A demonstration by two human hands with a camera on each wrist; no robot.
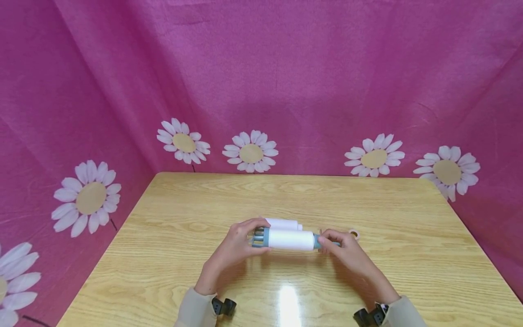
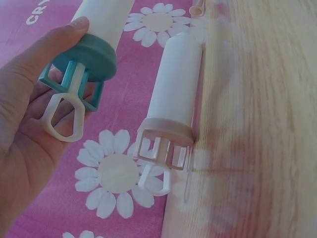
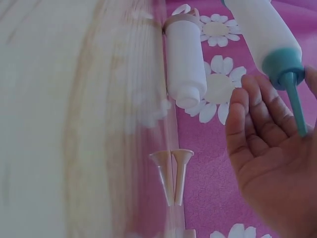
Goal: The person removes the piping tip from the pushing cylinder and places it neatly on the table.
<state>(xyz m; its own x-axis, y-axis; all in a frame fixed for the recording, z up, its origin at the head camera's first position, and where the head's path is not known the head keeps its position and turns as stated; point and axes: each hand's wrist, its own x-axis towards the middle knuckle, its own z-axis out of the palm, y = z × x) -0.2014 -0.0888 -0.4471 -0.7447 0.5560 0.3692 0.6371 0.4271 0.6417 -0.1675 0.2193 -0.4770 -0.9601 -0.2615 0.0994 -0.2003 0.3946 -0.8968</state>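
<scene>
With my two hands I hold the teal-ended tube (image 1: 291, 239) in the air, just above the wooden table (image 1: 196, 200); its white body lies level, from one hand to the other.

My left hand (image 1: 234, 245) grips its left end. The thumb presses on the white body, at the border of the teal collar (image 2: 85, 57), and the other fingers are bent behind the teal frame. The white ring handle (image 2: 53, 121) of this end is between my thumb and the palm side, in front of the bent fingers.

My right hand (image 1: 351, 252) holds the other end with narrow fingers. The thumb is on one side of the teal cap (image 3: 282, 64), the curled fingertips are on the other side, and the thin teal nozzle (image 3: 296, 106) passes between them, over my palm. The thumb is cut by the edge of the right wrist view, so I cannot tell how firmly it presses.

Just behind my tube, a second white tube (image 3: 185, 59) with a beige collar (image 2: 164, 131) lies on the table. Near my right hand a beige nozzle (image 3: 181, 171) lies with its wide end toward this second tube. A small beige ring (image 1: 354, 234) is also beside my right hand.
</scene>
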